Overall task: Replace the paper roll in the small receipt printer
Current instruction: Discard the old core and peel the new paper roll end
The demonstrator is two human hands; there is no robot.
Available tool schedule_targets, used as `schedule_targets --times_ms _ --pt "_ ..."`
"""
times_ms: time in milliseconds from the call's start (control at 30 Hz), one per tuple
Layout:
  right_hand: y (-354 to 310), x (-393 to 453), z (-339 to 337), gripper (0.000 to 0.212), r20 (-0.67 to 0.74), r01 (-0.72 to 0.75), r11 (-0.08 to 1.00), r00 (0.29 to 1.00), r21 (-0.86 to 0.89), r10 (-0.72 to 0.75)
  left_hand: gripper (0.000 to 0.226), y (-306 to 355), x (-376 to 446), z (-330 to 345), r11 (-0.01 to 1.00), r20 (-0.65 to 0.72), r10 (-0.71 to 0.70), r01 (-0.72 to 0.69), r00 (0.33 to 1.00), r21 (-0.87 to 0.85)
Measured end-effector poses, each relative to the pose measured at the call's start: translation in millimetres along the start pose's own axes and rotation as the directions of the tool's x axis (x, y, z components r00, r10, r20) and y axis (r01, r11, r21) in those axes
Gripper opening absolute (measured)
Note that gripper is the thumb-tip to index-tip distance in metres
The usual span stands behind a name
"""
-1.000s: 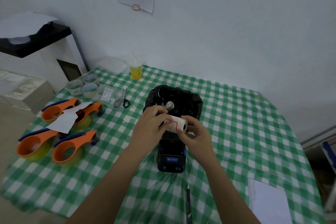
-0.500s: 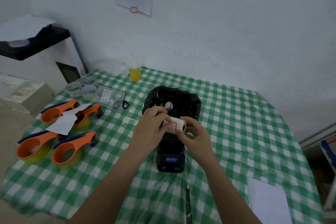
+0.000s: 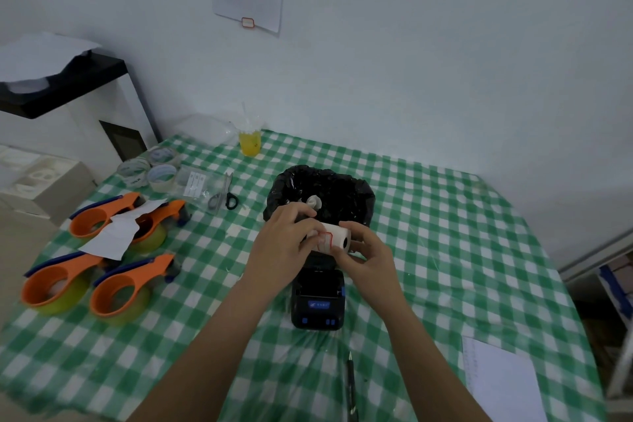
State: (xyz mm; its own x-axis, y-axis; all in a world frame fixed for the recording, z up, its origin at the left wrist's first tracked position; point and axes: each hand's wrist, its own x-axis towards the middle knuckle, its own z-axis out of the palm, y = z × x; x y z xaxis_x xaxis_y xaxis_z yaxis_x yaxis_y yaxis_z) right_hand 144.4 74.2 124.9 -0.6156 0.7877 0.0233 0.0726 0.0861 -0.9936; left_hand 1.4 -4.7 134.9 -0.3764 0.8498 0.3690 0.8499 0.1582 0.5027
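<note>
A white paper roll (image 3: 334, 238) with a red-outlined sticker is held in the air just above the far end of the small black receipt printer (image 3: 318, 301). My left hand (image 3: 282, 243) grips the roll's left side, fingertips on the sticker. My right hand (image 3: 364, 255) holds the roll's right end, where the core hole shows. The printer lies on the green checked tablecloth (image 3: 428, 250), with its blue buttons toward me. Its far part is hidden behind my hands.
A bin lined with a black bag (image 3: 322, 193) stands right behind the printer, a used roll core inside. Orange tape dispensers (image 3: 99, 271), tape rolls and scissors (image 3: 222, 197) lie left. A yellow drink cup (image 3: 250, 140) stands far back. A pen (image 3: 351, 384) and a notepad (image 3: 503, 384) lie near me.
Both hands stay on the paper roll above the printer, shifting only slightly. My left fingertips work at the red sticker on the roll.
</note>
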Motion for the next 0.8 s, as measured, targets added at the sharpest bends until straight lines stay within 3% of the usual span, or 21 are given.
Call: schedule_targets --times_ms 233,433,800 --pt "1 3 0 0.031 0.029 0.008 0.999 1.0 -0.034 -0.007 0.013 -2 5 1 0.988 0.056 -0.087 0.094 0.995 -0.124" --pt "4 7 -5 0.032 0.037 -0.008 0.999 0.999 -0.035 0.01 0.012 -1 7 1 0.992 0.106 -0.01 0.023 0.994 -0.122" --pt "10 12 -10 0.024 0.119 -0.036 0.999 0.992 -0.008 0.037 0.01 -1 12 3 0.983 0.223 0.005 0.036 0.975 -0.179"
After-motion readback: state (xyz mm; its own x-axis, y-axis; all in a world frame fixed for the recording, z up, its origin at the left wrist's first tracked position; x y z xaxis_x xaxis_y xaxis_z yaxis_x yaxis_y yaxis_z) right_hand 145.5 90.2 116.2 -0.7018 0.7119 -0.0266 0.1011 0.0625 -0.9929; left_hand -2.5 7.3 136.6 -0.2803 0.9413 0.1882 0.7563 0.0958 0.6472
